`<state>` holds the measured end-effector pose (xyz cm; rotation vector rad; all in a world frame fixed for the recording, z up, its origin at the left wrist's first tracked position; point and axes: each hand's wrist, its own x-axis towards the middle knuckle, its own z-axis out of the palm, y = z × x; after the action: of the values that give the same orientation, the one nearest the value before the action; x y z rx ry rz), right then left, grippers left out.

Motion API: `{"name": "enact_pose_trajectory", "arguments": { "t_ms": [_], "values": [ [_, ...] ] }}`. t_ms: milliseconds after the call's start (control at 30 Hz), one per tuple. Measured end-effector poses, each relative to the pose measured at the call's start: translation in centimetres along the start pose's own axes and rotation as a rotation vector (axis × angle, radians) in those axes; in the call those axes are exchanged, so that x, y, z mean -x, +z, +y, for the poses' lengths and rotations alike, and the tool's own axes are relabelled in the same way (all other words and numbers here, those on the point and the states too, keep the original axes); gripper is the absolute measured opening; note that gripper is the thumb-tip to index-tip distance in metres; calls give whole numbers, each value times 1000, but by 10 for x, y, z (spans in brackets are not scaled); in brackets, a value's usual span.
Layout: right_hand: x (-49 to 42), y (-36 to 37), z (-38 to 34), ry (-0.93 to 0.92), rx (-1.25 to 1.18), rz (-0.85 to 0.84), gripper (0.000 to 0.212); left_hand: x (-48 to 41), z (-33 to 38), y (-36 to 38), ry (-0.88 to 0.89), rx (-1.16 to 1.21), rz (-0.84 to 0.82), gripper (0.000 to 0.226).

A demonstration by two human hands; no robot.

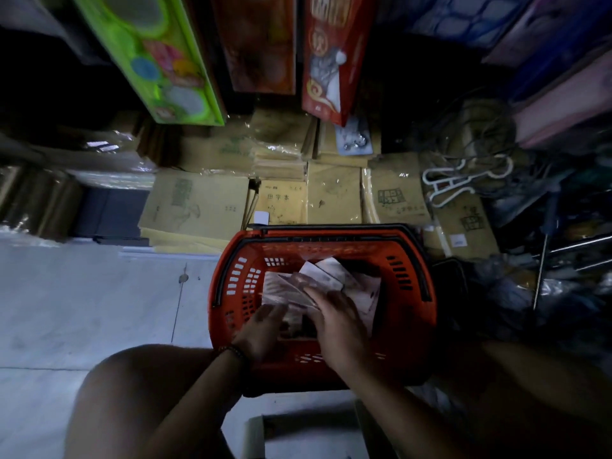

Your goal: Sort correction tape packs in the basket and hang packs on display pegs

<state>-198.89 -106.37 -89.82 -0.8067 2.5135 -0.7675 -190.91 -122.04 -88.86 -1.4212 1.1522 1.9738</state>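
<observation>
Centrally, the correction tape packs (323,273) lie in a loose, overlapping heap inside the red basket (412,329), towards its far half. They are flat, rectangular cards, pale with pinkish-brown print. The upper ones fan out, their long axes running diagonally from the near left to the far right of the basket, and one raised corner points at the far rim. Print on the packs is too blurred to read. The right hand (334,321) lies palm-down on the heap, fingers together across the top cards; whether it grips any card cannot be determined. The left hand (261,329) reaches in beside it, fingers straight and close together, fingertips at the near-left edge of the fan. A beaded bracelet (233,351) sits on the left wrist. The basket stands on a pale tiled floor (82,293), long axis left to right, with its black handles (331,230) folded down along the rim. Just beyond the basket are stacks of kraft-coloured notebooks (334,197) in clear wrap; one cover (281,202) reads "田字本". White hangers (463,180) lie at the far right. A green box (159,58) and a red box (334,54) stand above.
</observation>
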Motion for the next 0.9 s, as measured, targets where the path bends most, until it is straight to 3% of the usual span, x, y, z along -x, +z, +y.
{"name": "enact_pose_trajectory", "arguments": {
  "t_ms": [33,133,300,467,567,667,800,900],
  "values": [
    [9,-10,-7,-53,3,25,70,12,2,4,33,44,-17,48],
    [33,-29,-31,-107,-63,116,68,36,7,14,102,253,-161,78],
    [65,-61,-63,-190,-80,151,61,99,14,43,283,527,-322,88],
    [78,-111,-83,-315,-185,170,84,141,38,49,517,466,-172,53],
    [81,-145,-95,-301,-344,181,80,176,54,52,655,397,-140,49],
    [72,-182,-112,-349,-264,264,71,207,64,57,712,344,-146,41],
    [59,-235,-129,-422,-60,167,67,234,75,55,713,292,-189,42],
    [50,-271,-139,-464,62,84,77,257,89,49,720,184,-147,58]
  ]
}}
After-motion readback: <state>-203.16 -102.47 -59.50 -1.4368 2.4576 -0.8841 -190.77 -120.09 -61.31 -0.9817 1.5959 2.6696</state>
